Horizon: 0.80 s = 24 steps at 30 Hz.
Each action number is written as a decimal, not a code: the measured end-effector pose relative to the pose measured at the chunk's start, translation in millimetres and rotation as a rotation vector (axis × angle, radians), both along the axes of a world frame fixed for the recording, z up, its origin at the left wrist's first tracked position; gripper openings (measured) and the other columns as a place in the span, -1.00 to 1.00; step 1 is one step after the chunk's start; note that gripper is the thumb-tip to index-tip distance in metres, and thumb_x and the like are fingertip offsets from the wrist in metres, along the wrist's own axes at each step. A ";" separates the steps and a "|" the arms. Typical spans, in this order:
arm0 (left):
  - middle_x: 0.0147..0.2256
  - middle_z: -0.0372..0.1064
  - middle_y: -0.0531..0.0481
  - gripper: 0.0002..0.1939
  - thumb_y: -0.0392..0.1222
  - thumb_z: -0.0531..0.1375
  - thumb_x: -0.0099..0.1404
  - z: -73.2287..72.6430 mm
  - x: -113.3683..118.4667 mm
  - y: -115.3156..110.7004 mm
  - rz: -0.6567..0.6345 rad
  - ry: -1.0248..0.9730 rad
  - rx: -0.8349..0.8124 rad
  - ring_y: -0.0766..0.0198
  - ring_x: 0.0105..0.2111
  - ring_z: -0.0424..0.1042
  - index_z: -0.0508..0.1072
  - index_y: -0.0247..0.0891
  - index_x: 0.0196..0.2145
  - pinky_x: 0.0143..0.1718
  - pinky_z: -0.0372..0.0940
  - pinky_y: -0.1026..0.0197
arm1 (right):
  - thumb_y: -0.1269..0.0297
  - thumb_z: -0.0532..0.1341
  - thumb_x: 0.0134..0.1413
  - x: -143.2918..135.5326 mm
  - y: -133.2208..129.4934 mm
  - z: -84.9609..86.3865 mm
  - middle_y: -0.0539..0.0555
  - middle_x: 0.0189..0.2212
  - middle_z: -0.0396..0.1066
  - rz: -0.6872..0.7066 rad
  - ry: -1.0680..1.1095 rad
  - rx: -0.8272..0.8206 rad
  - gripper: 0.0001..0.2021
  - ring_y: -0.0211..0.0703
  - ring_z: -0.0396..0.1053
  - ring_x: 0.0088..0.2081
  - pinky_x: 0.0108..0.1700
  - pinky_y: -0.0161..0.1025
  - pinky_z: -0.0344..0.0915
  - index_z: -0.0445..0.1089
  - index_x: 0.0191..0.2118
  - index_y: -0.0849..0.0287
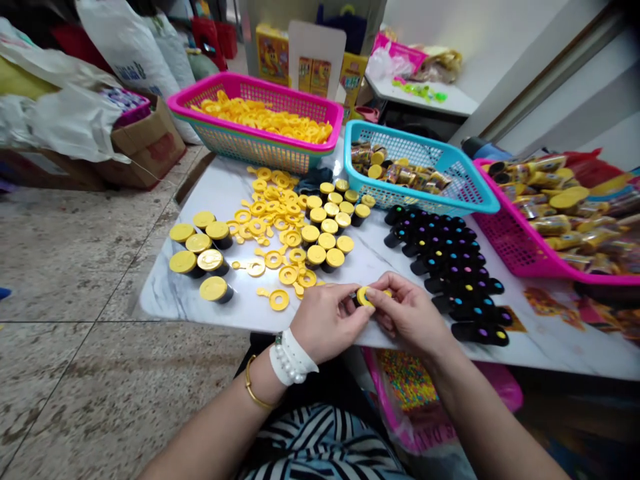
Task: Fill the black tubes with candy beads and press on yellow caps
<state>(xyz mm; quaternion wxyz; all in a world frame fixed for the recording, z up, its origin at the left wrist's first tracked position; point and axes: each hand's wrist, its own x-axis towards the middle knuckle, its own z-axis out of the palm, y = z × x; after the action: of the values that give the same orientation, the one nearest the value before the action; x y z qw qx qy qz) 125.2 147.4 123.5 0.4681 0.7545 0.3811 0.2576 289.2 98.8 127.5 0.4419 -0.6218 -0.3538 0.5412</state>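
Near the table's front edge, my left hand (325, 317) grips a small dark piece with a yellow ring-shaped cap (365, 297) on it. From the other side, the thumb and fingers of my right hand (417, 315) close on the same yellow cap. My fingers cover most of the piece below. Loose yellow ring caps with tabs (279, 299) lie in a pile just beyond my left hand. Black cups with yellow lids (316, 254) stand in a cluster behind the hands, and another group of lidded cups (213, 289) stands at the left.
Rows of black pieces with coloured dots (463, 283) lie at the right. A pink basket (330, 141) of yellow caps, a blue basket (475, 190) and another pink basket (507, 247) of wrapped tubes line the back and right. Below the table sits a pink container (505, 383) with colourful beads.
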 end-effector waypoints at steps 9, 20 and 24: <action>-0.63 0.24 0.17 -0.79 -0.07 0.08 0.36 -3.3 10.6 -6.7 0.091 -0.073 -0.191 0.37 -0.62 0.30 0.43 -0.23 -0.25 -0.55 0.17 0.34 | 0.00 0.28 0.07 -6.3 -6.6 -4.0 -0.21 -0.77 0.21 -0.005 -0.079 0.066 -0.67 -0.38 0.09 -0.75 -0.67 -0.45 0.02 0.25 -0.22 0.11; -0.21 0.27 -0.03 -0.72 -0.19 0.14 0.34 -15.3 10.4 -27.3 0.091 0.100 0.352 0.23 -0.24 0.37 0.36 -0.22 0.00 -0.20 0.33 0.22 | 0.11 0.36 -0.05 11.1 -14.3 -2.8 -0.02 -0.56 0.34 -0.104 0.228 0.111 -0.73 -0.34 0.27 -0.59 -0.65 -0.42 0.13 0.47 -0.33 0.24; -0.23 0.31 -0.02 -0.71 -0.18 0.13 0.34 -16.2 9.3 -25.5 0.098 0.094 0.362 0.25 -0.28 0.38 0.36 -0.22 0.01 -0.24 0.31 0.24 | 0.08 0.35 -0.02 23.6 -3.0 2.8 -0.09 -0.63 0.27 0.052 0.238 0.015 -0.67 -0.41 0.13 -0.69 -0.72 -0.46 -0.03 0.47 -0.22 0.24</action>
<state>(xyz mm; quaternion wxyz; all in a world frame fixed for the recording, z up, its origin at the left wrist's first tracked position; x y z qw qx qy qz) 134.5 121.9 107.4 0.2933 0.8182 0.3863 0.3088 312.7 95.8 130.3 0.4711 -0.5406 -0.3189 0.6198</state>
